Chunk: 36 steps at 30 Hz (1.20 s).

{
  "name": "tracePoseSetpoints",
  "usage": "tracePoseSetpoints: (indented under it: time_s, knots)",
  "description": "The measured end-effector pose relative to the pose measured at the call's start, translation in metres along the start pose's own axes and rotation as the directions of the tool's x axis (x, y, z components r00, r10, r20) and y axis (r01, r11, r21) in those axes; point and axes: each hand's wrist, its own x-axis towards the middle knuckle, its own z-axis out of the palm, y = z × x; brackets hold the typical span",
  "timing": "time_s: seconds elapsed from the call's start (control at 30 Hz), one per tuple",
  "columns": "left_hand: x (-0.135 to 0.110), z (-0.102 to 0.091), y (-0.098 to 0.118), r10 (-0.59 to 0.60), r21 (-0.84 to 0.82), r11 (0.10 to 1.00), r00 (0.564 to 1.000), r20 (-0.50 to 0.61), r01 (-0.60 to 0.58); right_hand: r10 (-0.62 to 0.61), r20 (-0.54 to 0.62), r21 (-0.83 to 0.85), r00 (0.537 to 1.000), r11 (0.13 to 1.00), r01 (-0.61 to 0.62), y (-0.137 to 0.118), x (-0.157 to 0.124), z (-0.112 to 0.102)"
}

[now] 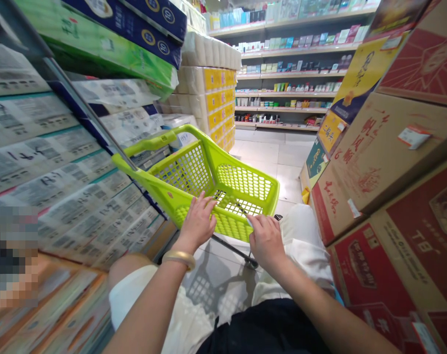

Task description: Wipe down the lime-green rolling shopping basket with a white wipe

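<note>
shop aisle narrowing between wrapped toilet-roll packs (pixel 42 147) and red-printed cardboard cartons (pixel 378 162), stocked shelves (pixel 290 73) standing beyond on a tiled floor (pixel 271 152). lime-green wheeled shopping basket (pixel 182 172) is standing mid-aisle, just ahead of the person's legs. left hand (pixel 197 221), wearing a gold-coloured bangle (pixel 178 259), is resting spread on the near rim (pixel 153 184); right hand (pixel 266 241) is curling over it, well apart from the left. whether either is clamping, i cannot tell. only the basket's mesh floor is showing, so nothing appears gathered so far.
</note>
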Motion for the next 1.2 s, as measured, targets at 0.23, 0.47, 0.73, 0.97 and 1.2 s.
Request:
tracePoseSetpoints:
  time_s: [0.23,0.47,0.73,0.97,1.2]
  knots:
    - [-0.017,0.011,0.028,0.044,-0.049,0.998,0.991,-0.124,-0.051,-0.049,-0.029,0.057,0.998,0.997,0.051,-0.01,-0.001,0.005]
    - [-0.028,0.022,0.047,0.031,-0.116,0.992,0.995,-0.094,-0.042,-0.13,0.057,0.142,0.99,0.982,0.121,-0.033,-0.008,0.006]
    - [-0.034,0.011,0.029,-0.009,-0.159,0.987,0.993,-0.114,-0.009,-0.191,0.084,0.165,0.978,0.971,0.175,-0.002,-0.006,0.004]
    - [-0.039,0.013,0.031,-0.034,-0.161,0.987,0.994,-0.104,0.016,-0.177,0.08,0.139,0.981,0.976,0.165,0.012,0.004,0.001]
    - [-0.047,0.013,0.019,-0.007,-0.134,0.991,0.998,-0.058,-0.001,-0.184,0.055,0.126,0.981,0.976,0.176,-0.006,-0.01,0.001]
